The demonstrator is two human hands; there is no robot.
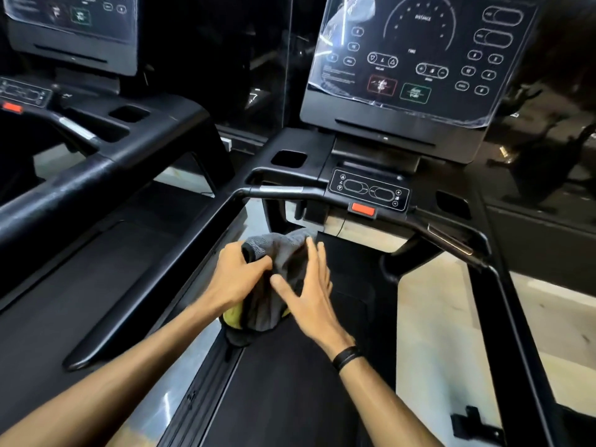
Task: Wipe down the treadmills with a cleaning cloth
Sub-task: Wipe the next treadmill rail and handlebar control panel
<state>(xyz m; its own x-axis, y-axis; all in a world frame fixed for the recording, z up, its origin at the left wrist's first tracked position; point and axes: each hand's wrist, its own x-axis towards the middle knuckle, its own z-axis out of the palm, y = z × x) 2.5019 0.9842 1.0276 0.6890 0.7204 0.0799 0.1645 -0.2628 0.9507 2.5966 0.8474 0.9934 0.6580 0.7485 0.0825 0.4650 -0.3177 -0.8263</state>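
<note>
I stand on a black treadmill (371, 191) whose console screen (416, 53) rises ahead. A grey cleaning cloth (280, 256) with a yellow underside hangs in front of me above the belt (290, 382). My left hand (237, 272) grips the cloth's left edge, fingers curled into the fabric. Just right of it, my right hand (309, 291) lies against the cloth with fingers spread and straight. A black band circles my right wrist.
A second treadmill (106, 150) stands close on the left, its side rail running diagonally beside my left arm. Black handrails (503, 285) flank the belt on both sides. An orange stop button (362, 209) sits under the small control panel. Pale floor shows to the right.
</note>
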